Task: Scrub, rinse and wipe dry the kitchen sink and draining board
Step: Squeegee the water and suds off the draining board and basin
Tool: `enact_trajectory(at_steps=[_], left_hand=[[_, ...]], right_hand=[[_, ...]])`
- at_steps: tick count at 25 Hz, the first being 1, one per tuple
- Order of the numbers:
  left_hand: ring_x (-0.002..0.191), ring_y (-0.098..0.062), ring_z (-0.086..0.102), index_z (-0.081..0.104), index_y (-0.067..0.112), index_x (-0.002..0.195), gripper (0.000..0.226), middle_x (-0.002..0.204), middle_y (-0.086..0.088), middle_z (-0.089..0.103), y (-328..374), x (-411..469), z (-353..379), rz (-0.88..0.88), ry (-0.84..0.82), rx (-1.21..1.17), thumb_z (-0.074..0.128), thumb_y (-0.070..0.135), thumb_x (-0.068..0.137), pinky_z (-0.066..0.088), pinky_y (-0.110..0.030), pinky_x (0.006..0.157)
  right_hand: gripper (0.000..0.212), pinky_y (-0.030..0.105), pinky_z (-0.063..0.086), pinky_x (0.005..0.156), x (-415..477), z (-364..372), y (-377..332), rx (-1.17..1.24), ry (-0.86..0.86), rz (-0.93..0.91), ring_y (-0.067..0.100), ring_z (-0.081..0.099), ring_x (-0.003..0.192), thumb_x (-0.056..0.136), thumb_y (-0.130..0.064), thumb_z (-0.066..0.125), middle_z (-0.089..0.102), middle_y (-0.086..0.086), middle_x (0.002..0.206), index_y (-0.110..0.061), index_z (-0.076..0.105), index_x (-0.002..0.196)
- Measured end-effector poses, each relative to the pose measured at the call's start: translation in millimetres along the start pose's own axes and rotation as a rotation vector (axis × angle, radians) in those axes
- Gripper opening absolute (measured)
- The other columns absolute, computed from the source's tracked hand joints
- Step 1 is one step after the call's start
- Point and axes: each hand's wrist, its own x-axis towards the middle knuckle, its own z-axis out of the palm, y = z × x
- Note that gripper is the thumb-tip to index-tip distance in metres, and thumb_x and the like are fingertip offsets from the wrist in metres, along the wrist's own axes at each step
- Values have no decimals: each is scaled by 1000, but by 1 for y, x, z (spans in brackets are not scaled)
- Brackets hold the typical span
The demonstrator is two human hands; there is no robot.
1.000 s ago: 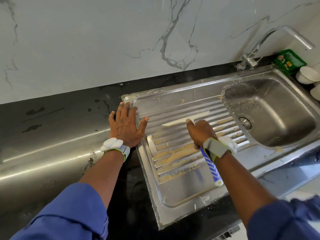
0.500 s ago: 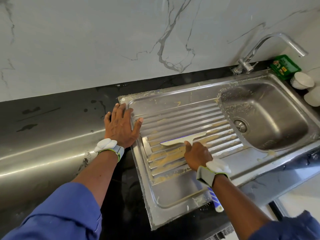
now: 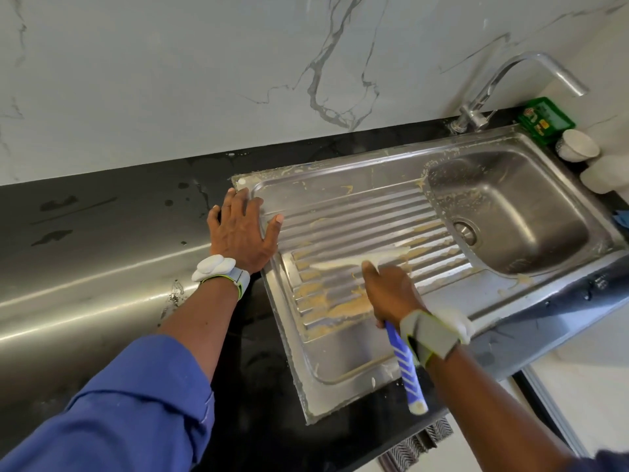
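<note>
Sink (image 3: 531,212) and ribbed draining board (image 3: 340,206) sit in a black worktop (image 3: 136,212) under a white marble wall (image 3: 170,80), the board streaked with tan grime (image 3: 343,310). My right hand (image 3: 391,294) grips a blue-handled squeegee (image 3: 405,362), blade on the ribs; my left hand (image 3: 238,229) lies flat on the board's corner. Print on the green packet (image 3: 544,119) by the tap (image 3: 493,76) is unreadable.

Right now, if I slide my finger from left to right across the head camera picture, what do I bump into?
left hand → right hand, gripping the squeegee → drain hole → green packet
</note>
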Motion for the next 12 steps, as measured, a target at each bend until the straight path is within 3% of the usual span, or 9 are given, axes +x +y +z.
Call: enact_trajectory(at_steps=[1,2,5,7,9,12], left_hand=[[154,-29,23,55,22,140,69,158,-8,41,2,0,0,0,-2,-1,26,68,98,22,-57,120],[154,-29,23,55,22,140,69,158,-7,41,0,1,0,-6,-2,1,25,68,98,22,-57,120],[155,-29,23,55,22,140,69,158,-7,40,1,1,0,-5,-2,-4,25,69,99,21,-57,121],[155,-28,23,55,23,140,70,158,-7,40,0,2,1,-7,-10,-3,24,69,99,20,-57,121],[155,-28,22,56,24,139,70,159,-6,39,1,1,1,-14,-8,-6,23,70,98,20,-56,122],[155,-29,24,57,23,138,69,158,-7,41,1,1,1,-2,8,-19,26,69,98,21,-56,121]], right_hand=[[49,51,61,71,19,6,-14,92,-4,1,35,65,61,96,-55,40,60,13,68,-10,56,83],[48,51,60,69,39,13,-29,115,-19,6,32,60,58,94,-55,41,59,11,70,-10,56,85],[60,40,54,82,68,28,-49,-17,-44,8,35,58,90,98,-51,44,64,20,117,-2,56,130],[60,43,48,98,64,34,-44,-134,-21,15,41,56,119,104,-46,41,55,23,137,3,48,138],[61,40,39,107,51,31,-32,-266,-22,-9,38,47,133,106,-47,36,49,22,144,2,45,139],[61,43,41,107,25,22,0,-290,-19,17,36,49,131,103,-52,37,51,19,143,-4,48,139]])
